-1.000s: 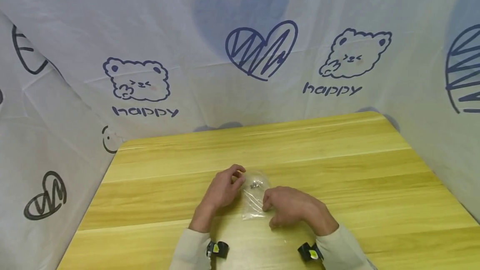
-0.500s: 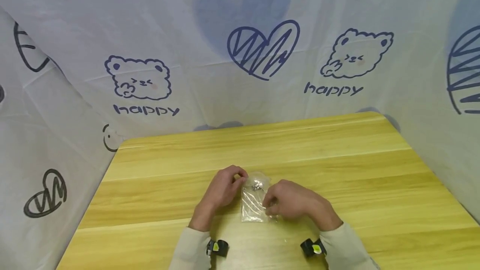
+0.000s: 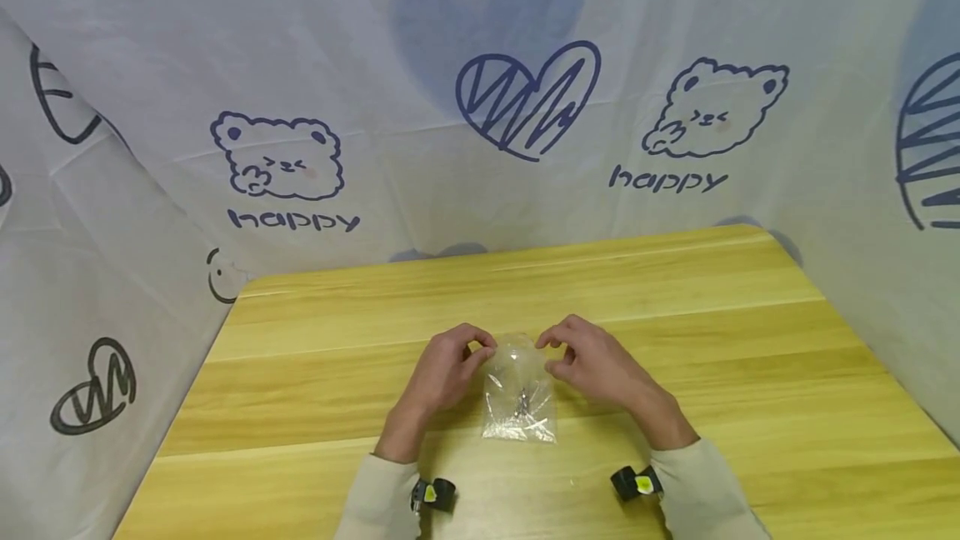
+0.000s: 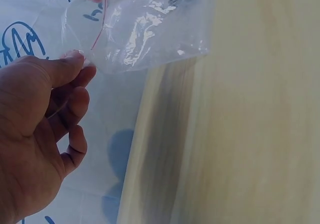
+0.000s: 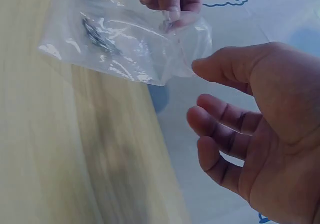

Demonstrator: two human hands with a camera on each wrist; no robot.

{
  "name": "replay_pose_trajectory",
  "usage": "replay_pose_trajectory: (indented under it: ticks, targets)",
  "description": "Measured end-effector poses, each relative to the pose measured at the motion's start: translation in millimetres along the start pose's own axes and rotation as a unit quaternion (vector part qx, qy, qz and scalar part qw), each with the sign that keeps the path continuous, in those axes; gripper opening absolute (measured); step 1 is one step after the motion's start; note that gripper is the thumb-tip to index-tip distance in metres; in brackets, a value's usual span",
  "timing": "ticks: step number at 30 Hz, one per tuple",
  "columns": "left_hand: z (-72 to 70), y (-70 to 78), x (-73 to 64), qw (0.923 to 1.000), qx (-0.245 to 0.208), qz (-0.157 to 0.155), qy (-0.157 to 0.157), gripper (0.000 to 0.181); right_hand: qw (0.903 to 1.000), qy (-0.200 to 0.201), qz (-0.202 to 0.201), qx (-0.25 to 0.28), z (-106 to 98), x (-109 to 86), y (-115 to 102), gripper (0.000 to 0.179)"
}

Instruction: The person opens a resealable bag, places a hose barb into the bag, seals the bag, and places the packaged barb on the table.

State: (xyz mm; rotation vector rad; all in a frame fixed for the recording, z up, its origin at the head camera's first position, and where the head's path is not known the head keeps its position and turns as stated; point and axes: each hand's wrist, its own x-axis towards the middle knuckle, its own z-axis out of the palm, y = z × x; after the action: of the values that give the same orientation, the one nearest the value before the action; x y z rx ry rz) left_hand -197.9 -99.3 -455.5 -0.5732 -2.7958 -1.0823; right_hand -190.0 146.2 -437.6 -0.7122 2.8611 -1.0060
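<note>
A clear zip bag (image 3: 502, 419) hangs over the table in front of me, its mouth upward in the head view. Small dark metal pieces (image 3: 522, 402) lie inside it, low down. My left hand (image 3: 447, 369) pinches the bag's upper left corner between thumb and forefinger. A red seal line (image 4: 103, 26) runs near the mouth in the left wrist view. My right hand (image 3: 600, 365) is at the upper right corner, thumb and fingers spread apart. In the right wrist view its thumb tip (image 5: 202, 67) is right at the bag's edge.
A wood-grain table (image 3: 337, 332) lies below both hands. White cloth (image 3: 420, 182) with printed bears and hearts hangs behind it and at both sides. Black straps with cameras (image 3: 637, 483) sit at both wrists.
My right hand has moved up from the bag's lower right side to its upper right corner, its fingers parting. The metal pieces have dropped lower in the bag. The left hand stays at its corner.
</note>
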Motion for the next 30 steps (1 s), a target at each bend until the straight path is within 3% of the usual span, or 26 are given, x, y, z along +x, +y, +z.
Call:
replay_pose_trajectory:
  ticks: [6,15,22,26,30]
  targets:
    - [-1.1,0.3,-0.1,1.0000,-0.003,0.006,0.003,0.006,0.9998,-0.001,-0.019,-0.003,3,0.0,0,0.029]
    - [-1.7,0.5,-0.4,0.9999,-0.007,0.013,-0.003,0.006,0.9990,0.011,-0.044,-0.003,6,1.4,2,0.015]
    - [-2.5,1.4,-0.6,0.9997,-0.022,0.012,-0.003,0.009,0.9991,0.019,-0.038,0.006,2,2.0,0,0.006]
    - [-5.3,4.9,-0.1,0.9991,-0.041,0.007,0.003,0.010,0.9984,0.040,-0.034,0.021,-2,1.4,-3,0.006]
    - [-9.0,9.9,0.4,0.9980,-0.052,0.017,0.031,0.008,0.9948,0.060,-0.030,0.076,-4,2.1,-5,0.018]
